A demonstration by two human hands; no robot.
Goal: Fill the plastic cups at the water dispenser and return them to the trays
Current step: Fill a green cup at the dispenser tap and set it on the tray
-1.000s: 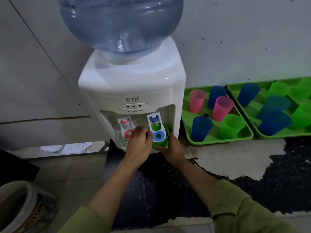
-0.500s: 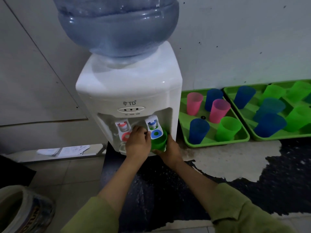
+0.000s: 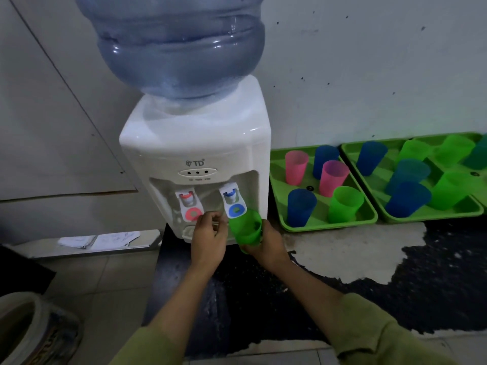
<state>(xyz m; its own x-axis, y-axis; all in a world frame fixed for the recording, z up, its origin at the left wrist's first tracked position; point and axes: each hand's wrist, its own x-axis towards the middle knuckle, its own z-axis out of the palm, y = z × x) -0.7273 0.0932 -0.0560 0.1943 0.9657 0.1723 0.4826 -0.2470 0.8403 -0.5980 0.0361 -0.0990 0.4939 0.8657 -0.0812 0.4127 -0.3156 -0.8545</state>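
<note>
A white water dispenser (image 3: 195,143) with a blue bottle (image 3: 179,46) on top stands against the wall. My right hand (image 3: 268,243) grips a green cup (image 3: 246,229), held tilted just below and in front of the blue tap lever (image 3: 235,209). My left hand (image 3: 209,238) sits left of the cup, between the red tap lever (image 3: 193,213) and the blue one, fingers loosely curled and holding nothing. To the right, the near green tray (image 3: 326,225) carries pink, blue and green cups. The far green tray (image 3: 427,216) carries several blue and green ones.
A black counter (image 3: 290,299) with a worn white patch runs under the dispenser and trays. A round container (image 3: 29,330) sits at bottom left on the tiled floor. Papers (image 3: 100,239) lie on a low ledge left of the dispenser.
The green cup has come down and out from under the blue tap and now tilts in my right hand. My left hand has drawn back from the blue lever.
</note>
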